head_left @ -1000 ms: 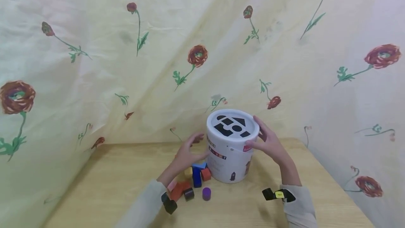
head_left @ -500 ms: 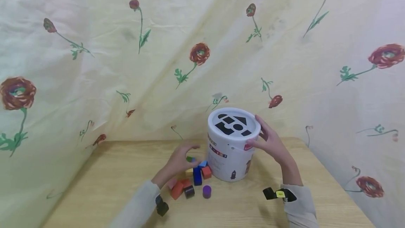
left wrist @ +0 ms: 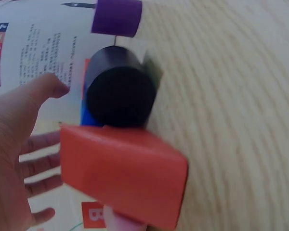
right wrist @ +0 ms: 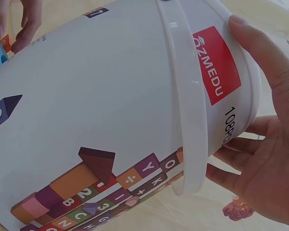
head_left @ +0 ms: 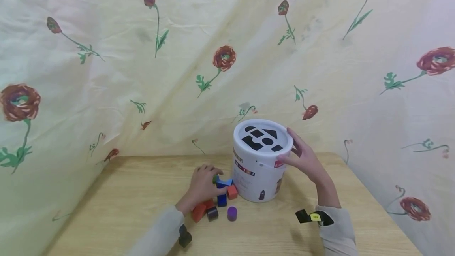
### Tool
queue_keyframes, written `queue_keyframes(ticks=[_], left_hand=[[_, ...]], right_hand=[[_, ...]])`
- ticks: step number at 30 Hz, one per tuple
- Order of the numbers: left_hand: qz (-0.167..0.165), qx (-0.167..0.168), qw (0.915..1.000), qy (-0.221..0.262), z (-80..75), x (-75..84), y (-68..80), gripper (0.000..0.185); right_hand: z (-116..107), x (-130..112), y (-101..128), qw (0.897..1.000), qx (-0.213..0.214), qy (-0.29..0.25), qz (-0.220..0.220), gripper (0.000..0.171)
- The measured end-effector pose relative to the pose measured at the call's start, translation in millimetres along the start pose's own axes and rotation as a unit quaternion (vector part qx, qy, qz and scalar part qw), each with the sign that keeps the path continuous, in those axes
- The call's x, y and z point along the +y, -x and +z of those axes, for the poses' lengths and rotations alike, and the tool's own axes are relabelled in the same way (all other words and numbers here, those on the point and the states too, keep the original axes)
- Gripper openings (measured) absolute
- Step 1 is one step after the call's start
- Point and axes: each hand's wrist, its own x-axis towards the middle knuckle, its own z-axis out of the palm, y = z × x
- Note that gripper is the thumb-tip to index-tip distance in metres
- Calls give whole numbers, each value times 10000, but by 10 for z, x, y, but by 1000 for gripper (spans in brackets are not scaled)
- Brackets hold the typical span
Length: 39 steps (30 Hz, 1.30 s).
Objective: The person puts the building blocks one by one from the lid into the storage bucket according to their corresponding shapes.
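in the head view a white bucket (head_left: 262, 161) stands upright on the wooden desk (head_left: 117, 204), its lid (head_left: 263, 139) showing black shape cut-outs. the right hand (head_left: 302, 159) clasps the bucket's upper rim from the right side, thumb on the near side and fingers curled round the far edge. the left hand (head_left: 203, 183) rests knuckles-up on the desk just left of the bucket, fingers bent over a small green block (head_left: 215, 178) and touching a blue block (head_left: 224, 183); whether it grips the green one cannot be told. a cluster of blocks lies by that hand: a red block (head_left: 232, 192), an orange-red block (head_left: 199, 212), a black cylinder (head_left: 212, 213) and a purple cylinder (head_left: 232, 213) a little apart toward the front. a flowered cloth (head_left: 142, 50) hangs behind the desk.

in the left wrist view the orange-red block (left wrist: 123, 175) fills the foreground with the black cylinder (left wrist: 119, 91) touching it behind, and the purple cylinder (left wrist: 116, 17) farther on. the left hand (left wrist: 14, 159) shows at the left edge with fingers spread and loosely bent in front of the bucket's wall (left wrist: 33, 48).

in the right wrist view the right hand (right wrist: 269, 139) wraps the bucket's rim (right wrist: 183, 96), thumb lying along the wall beside a red label (right wrist: 216, 65), fingers under the lid edge.
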Motion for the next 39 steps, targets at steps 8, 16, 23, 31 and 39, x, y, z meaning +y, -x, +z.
queue_keyframes(ticks=[8,16,23,31,39], left_hand=[[-433,131,9990,38,113,64,-8,60],[-580,15,9971,487,145,93,-36,60],[-592,20,9953,769,145,118,-100,60],[-769,-273,9900,1149,136,14,-151,62],[-936,-536,9865,1229,77,-19,-181,61]], right_hand=[[-13,-1,13,10000,-5,27,-35,99],[-19,-2,7,10000,-21,18,27,100],[-14,-11,13,10000,-16,27,-20,100],[-6,27,-1,10000,-21,27,-5,100],[-19,25,1,10000,-20,28,-38,100]])
